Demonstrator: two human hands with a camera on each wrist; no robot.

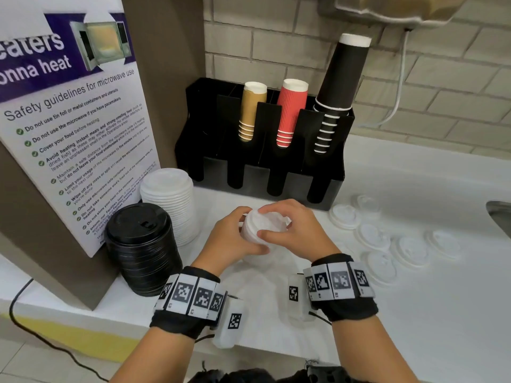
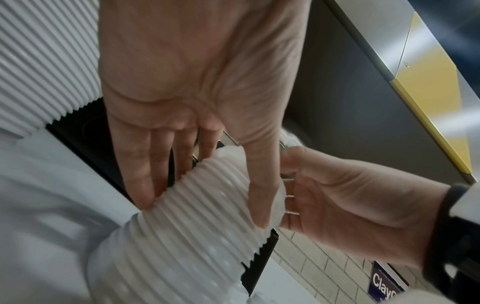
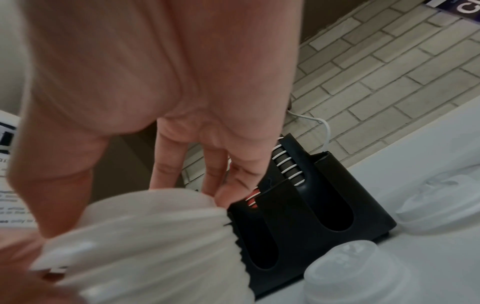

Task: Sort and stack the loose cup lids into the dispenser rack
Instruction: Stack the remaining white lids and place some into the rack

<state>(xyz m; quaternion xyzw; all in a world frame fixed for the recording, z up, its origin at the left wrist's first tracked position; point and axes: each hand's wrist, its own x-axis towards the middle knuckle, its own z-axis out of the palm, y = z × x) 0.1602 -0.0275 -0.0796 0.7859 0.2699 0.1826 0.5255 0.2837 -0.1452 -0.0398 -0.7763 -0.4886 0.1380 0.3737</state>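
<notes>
A stack of white cup lids [image 1: 255, 221] stands on the white counter in front of the black dispenser rack [image 1: 262, 150]. My left hand [image 1: 247, 233] wraps its fingers and thumb round the stack's left side. My right hand [image 1: 273, 221] grips the top lids, thumb near, fingers on the far rim. In the left wrist view my left hand [image 2: 202, 211] clasps the ribbed lid stack [image 2: 182, 246]. The right wrist view has my right hand [image 3: 132, 214] over the lid stack [image 3: 155, 246], with the rack [image 3: 298, 216] behind. Several loose white lids [image 1: 373, 236] lie to the right.
A tall stack of black lids [image 1: 141, 244] and a stack of wider white lids [image 1: 168, 200] stand at the left by a microwave safety sign [image 1: 72, 128]. The rack holds tan, red and black cups [image 1: 338, 87]. A sink edge [image 1: 497, 214] shows at the far right.
</notes>
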